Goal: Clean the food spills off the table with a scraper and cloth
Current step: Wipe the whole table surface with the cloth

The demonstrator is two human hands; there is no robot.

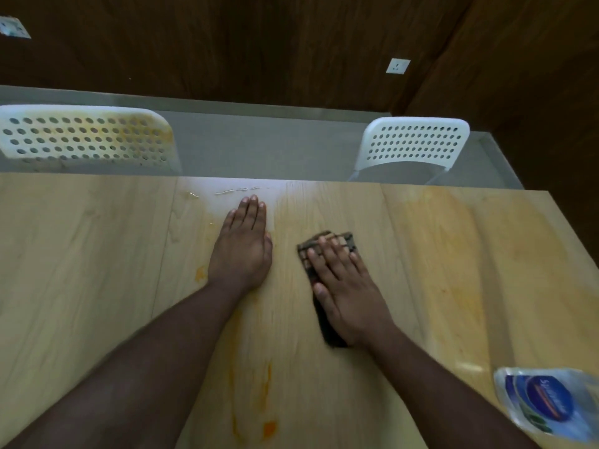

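Head view: right hand flat, fingers straight, pressing dark cloth onto table mid-surface. Left hand flat, bracing, holding nothing. Orange spills nearer the body, risk of smearing wider under a soiled cloth. No scraper visible.

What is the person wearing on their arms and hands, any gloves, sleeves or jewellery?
Nothing shows on them. The left hand and right hand are bare, with no gloves, rings or watch, and both forearms are uncovered right to the frame's edge, so no sleeve is in view.
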